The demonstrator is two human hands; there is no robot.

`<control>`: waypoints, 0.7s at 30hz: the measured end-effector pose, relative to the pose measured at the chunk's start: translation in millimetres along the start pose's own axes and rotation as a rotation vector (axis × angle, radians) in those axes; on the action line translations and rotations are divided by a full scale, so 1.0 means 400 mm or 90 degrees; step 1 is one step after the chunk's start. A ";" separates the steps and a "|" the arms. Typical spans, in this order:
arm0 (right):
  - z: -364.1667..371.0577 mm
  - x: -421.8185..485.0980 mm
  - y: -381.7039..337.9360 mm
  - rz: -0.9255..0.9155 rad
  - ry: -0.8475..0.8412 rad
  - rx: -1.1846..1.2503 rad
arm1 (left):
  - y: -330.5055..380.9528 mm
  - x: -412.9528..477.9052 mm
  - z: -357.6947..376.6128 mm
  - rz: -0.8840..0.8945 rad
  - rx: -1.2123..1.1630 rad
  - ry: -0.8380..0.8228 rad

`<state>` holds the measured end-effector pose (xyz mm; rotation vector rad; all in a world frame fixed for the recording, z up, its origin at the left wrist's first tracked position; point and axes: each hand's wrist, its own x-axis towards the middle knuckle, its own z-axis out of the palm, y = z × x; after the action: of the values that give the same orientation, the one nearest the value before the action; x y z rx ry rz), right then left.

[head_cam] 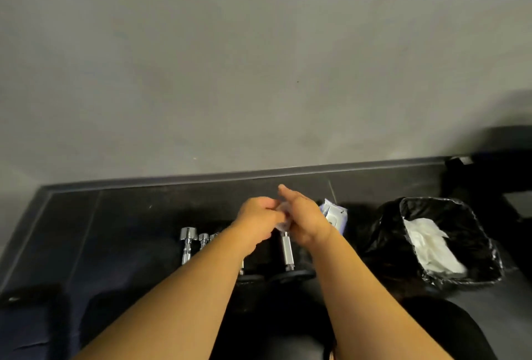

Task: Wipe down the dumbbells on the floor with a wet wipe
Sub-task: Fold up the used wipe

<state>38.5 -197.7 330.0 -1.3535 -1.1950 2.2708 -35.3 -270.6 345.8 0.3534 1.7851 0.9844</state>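
My left hand (260, 217) and my right hand (305, 220) meet above the dumbbells, both holding a crumpled white wet wipe (282, 217) between them. Just below the hands lies a black-plated dumbbell with a chrome handle (287, 251) on the dark floor. My left forearm partly hides a second black dumbbell (250, 276). Further left lie two small chrome dumbbells (187, 246), side by side. How my right fingers lie on the wipe is mostly hidden.
A pack of wet wipes (335, 214) stands right of my hands. A bin lined with a black bag (440, 240) holds used white wipes at the right. A grey wall (259, 86) rises behind the floor strip. Dark objects sit at far left and far right.
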 end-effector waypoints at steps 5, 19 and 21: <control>0.059 -0.120 -0.047 -0.047 -0.005 -0.015 | 0.017 -0.085 -0.067 0.032 -0.071 0.092; 0.178 -0.305 0.019 -0.217 -0.126 -0.360 | 0.104 -0.235 -0.103 -0.059 -0.349 0.066; 0.181 -0.306 0.026 -0.144 -0.157 -0.251 | 0.114 -0.240 -0.088 -0.083 -0.336 0.091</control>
<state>47.7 -311.5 415.7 -0.9996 -1.8526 2.1595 -33.5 -319.2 446.4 -0.1656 1.5734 1.3610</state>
